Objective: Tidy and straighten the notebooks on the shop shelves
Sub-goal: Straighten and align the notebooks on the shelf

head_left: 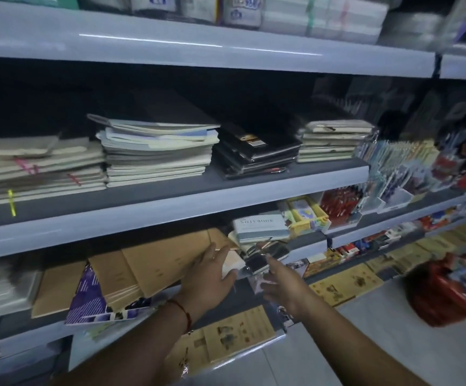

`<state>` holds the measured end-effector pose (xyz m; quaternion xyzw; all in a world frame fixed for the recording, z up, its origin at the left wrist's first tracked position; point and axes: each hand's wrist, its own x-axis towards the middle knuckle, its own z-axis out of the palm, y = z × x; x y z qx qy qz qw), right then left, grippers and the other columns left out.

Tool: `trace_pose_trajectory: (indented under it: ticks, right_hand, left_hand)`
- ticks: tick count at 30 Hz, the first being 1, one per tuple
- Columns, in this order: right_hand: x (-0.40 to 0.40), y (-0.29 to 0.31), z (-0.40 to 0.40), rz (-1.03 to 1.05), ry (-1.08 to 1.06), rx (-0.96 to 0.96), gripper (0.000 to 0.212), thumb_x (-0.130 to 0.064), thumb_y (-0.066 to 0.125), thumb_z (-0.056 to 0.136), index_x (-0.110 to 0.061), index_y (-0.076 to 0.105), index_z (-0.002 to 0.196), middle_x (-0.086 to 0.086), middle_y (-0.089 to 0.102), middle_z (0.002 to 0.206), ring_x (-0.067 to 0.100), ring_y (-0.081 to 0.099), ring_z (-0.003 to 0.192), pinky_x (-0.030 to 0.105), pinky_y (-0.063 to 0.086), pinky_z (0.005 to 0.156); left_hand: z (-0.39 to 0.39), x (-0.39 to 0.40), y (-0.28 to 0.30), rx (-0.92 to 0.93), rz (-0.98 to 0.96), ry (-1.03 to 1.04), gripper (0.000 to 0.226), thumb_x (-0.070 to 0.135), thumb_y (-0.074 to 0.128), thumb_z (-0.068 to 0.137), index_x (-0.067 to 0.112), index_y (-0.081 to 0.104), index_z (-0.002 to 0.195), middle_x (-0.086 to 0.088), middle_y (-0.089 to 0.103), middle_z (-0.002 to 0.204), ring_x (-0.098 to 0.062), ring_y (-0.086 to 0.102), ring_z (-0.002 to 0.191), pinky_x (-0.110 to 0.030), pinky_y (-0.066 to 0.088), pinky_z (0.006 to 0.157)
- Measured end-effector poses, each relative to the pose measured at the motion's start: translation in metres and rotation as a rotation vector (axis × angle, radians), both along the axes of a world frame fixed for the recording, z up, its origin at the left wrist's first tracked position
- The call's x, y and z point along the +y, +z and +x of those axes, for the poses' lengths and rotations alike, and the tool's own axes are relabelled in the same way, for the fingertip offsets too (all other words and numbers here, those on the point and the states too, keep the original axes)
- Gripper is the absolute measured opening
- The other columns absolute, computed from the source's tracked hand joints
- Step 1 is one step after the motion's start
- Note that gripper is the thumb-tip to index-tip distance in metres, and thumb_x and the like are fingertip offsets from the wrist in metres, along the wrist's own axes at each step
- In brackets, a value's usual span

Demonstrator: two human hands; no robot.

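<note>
Notebooks (153, 266) brown, thin, floppy, slide easy. Your left hand (209, 277) flat on them, right hand (279, 282) open at 3 o'clock. Grab stack by edges.

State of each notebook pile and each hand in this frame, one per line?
Left hand: open, fingers resting on the brown notebooks.
Right hand: open, reaching toward the small dark notebooks, holding nothing.
Brown notebooks: fanned out, askew.
Purple notebook: tilted, overhanging the shelf edge.
Small dark notebooks: jumbled.
Grey "Notebook" stack: tilted.
Black stack: uneven.
</note>
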<state>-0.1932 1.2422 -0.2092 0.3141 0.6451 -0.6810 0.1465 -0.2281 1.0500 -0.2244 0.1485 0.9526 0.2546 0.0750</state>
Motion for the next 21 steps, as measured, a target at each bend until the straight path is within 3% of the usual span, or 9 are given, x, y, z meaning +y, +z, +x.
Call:
trace_pose_trajectory:
  ticks: [4,9,14,18,21]
  right_hand:
    - [0.010,-0.010,-0.028,-0.250,-0.099,-0.057,0.060,-0.062,0.061,0.087,-0.013,0.048,0.120,0.019,0.057,0.124,0.034,0.056,0.119,0.044,0.051,0.094]
    - [0.013,-0.027,-0.057,-0.340,-0.118,-0.085,0.084,-0.069,0.063,0.082,-0.005,0.051,0.135,0.018,0.055,0.135,0.030,0.057,0.110,0.040,0.049,0.084]
    - [0.013,-0.030,-0.077,-0.446,-0.117,-0.056,0.080,-0.066,0.064,0.083,-0.007,0.051,0.135,0.019,0.051,0.142,0.032,0.047,0.133,0.043,0.041,0.108]
    - [0.019,-0.033,-0.088,-0.497,-0.116,-0.086,0.079,-0.063,0.068,0.082,-0.002,0.052,0.130,0.018,0.054,0.137,0.031,0.049,0.131,0.042,0.040,0.111]
    - [0.025,-0.036,-0.093,-0.530,-0.123,-0.095,0.073,-0.057,0.072,0.081,-0.001,0.058,0.125,0.015,0.060,0.127,0.028,0.055,0.123,0.040,0.045,0.105]
  left_hand:
    - [-0.012,0.007,0.001,-0.028,0.032,0.053,0.054,0.048,0.048,0.099,0.043,0.030,0.149,0.000,0.022,0.163,-0.028,0.030,0.146,-0.037,0.034,0.113]
    - [-0.020,0.011,-0.001,-0.050,-0.018,0.135,0.054,0.047,0.047,0.100,0.034,0.033,0.151,-0.005,0.026,0.162,-0.029,0.030,0.145,-0.037,0.031,0.115]
    - [-0.032,0.019,-0.012,-0.085,-0.033,0.232,0.061,0.051,0.044,0.100,0.022,0.034,0.153,-0.006,0.036,0.159,-0.024,0.029,0.147,-0.036,0.027,0.119]
    - [-0.035,0.030,-0.013,-0.047,-0.055,0.288,0.057,0.050,0.045,0.099,0.020,0.043,0.147,-0.005,0.052,0.147,-0.024,0.046,0.135,-0.033,0.038,0.110]
    - [-0.038,0.043,-0.011,-0.139,0.164,0.383,0.055,0.041,0.050,0.101,0.014,0.042,0.149,-0.006,0.057,0.141,-0.023,0.056,0.123,-0.023,0.041,0.091]
